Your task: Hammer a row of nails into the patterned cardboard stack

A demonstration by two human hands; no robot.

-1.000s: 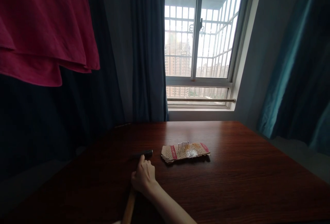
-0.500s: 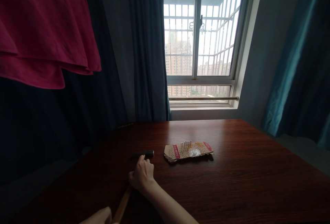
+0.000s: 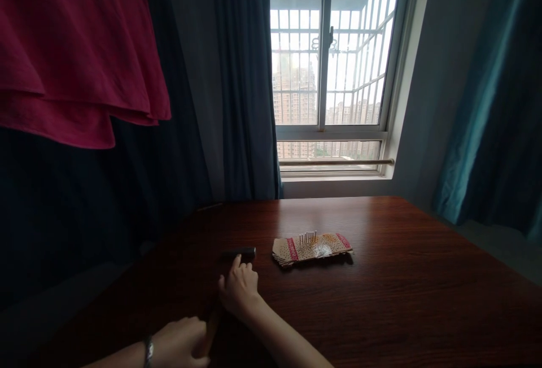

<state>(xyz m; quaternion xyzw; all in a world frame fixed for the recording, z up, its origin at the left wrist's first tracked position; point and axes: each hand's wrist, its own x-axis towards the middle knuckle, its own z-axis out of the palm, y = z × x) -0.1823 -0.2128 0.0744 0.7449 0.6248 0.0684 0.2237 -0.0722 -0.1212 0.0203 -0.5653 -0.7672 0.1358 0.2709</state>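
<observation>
A hammer lies on the table, its dark head (image 3: 246,253) at the far end and its wooden handle (image 3: 214,323) slanting down toward me. My left hand (image 3: 180,341), with a bracelet at the wrist, is closed around the lower handle. Higher up, my right hand (image 3: 241,288) grips the handle close to the head, its index finger stretched up to the head. To the right rests a flat stack of cardboard (image 3: 302,251) with red bands and many small holes. Several nails (image 3: 307,237) stand upright in a row in it. The palm side of both hands is hidden.
The dark wooden table (image 3: 389,294) runs back to the wall below a barred window (image 3: 324,74). Blue curtains (image 3: 245,86) hang on both sides. A pink cloth (image 3: 84,57) hangs at upper left.
My left hand has moved up and right along the hammer handle, further into view. My right hand stays near the head. The view has shifted slightly; the cardboard and nails look unchanged.
</observation>
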